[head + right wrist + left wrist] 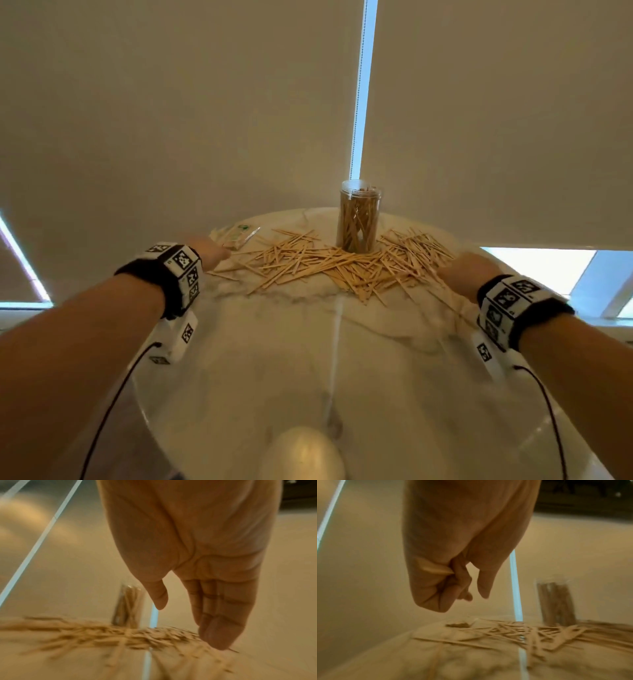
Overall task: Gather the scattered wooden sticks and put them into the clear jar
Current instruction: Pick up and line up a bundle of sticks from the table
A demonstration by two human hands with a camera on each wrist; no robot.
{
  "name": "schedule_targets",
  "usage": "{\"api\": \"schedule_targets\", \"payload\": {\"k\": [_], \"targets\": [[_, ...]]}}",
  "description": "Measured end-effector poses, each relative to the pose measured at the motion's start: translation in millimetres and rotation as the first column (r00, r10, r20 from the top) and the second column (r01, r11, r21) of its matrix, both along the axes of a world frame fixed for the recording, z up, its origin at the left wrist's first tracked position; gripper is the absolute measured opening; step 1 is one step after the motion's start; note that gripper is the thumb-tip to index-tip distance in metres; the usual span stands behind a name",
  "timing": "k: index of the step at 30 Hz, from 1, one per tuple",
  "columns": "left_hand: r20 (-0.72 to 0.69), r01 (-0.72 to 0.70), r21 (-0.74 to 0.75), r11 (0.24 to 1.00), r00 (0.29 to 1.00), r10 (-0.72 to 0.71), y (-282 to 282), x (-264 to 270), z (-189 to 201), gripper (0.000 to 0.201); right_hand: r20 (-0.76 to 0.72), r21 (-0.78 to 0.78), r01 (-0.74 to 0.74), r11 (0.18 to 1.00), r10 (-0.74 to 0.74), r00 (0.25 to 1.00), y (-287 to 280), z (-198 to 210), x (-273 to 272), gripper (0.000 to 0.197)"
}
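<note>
Sticks (329,263) lie between both hands; jar (358,219) behind.

Motion blur smears the sticks (109,635) in both wrist views

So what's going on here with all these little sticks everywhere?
A person is tidying wooden sticks scattered over a round marble table into a clear jar, which stands upright at the far side and already holds many. Their left hand is curled with a stick tucked in its fingers, at the left end of the pile. The right hand, fingers straight, reaches down to the pile's right end. Most sticks still lie on the table.
</note>
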State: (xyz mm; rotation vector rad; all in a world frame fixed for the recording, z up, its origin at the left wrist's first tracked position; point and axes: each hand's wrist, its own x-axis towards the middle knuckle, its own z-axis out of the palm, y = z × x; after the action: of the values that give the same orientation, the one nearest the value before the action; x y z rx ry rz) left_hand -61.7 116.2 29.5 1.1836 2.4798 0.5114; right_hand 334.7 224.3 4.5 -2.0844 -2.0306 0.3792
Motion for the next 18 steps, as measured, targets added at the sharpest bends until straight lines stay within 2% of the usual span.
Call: {"api": "schedule_targets", "payload": {"k": [2, 4, 7, 9, 11, 13, 16, 18], "targets": [[-0.177, -0.039, -0.119, 0.992, 0.984, 0.017, 11.5, -21.6, -5.0, 0.053, 0.136, -0.040, 0.107, 0.993, -0.101, 0.986, 17.2, -1.9, 23.6, 0.046], [-0.278, -0.046, -0.234, 0.971, 0.960, -0.022, 16.8, -27.3, -7.8, 0.059, 0.242, -0.117, 0.161, 0.980, -0.129, 0.962, 27.8, -4.9, 31.5, 0.050], [-0.293, 0.003, -0.329, 0.944, 0.950, -0.106, 26.9, -17.5, -21.0, 0.057, 0.379, -0.210, 0.108, 0.972, -0.021, 0.925, 34.8, -3.9, 21.9, 0.048], [-0.320, 0.058, -0.355, 0.933, 0.930, -0.179, 37.6, -6.7, -32.4, 0.045, 0.455, -0.230, -0.007, 0.973, 0.114, 0.883, 37.3, -5.5, 11.2, 0.042], [-0.383, 0.119, -0.385, 0.915, 0.882, -0.276, 48.7, 8.0, -41.4, 0.034, 0.462, -0.238, -0.076, 0.968, 0.182, 0.868, 38.2, -7.5, -4.2, 0.036], [-0.426, 0.191, -0.399, 0.897, 0.828, -0.366, 55.6, 30.1, -44.8, 0.029, 0.380, -0.235, -0.123, 0.964, 0.208, 0.901, 38.6, -9.5, -20.3, 0.033], [-0.378, 0.324, -0.263, 0.909, 0.832, -0.406, 62.7, 60.5, -47.9, 0.029, 0.269, -0.209, -0.196, 0.958, 0.249, 0.930, 35.9, -11.4, -44.2, 0.031], [-0.311, 0.341, -0.189, 0.921, 0.869, -0.385, 66.1, 73.0, -52.8, 0.041, 0.207, -0.201, -0.211, 0.957, 0.252, 0.945, 30.6, -10.8, -56.0, 0.033]]}}
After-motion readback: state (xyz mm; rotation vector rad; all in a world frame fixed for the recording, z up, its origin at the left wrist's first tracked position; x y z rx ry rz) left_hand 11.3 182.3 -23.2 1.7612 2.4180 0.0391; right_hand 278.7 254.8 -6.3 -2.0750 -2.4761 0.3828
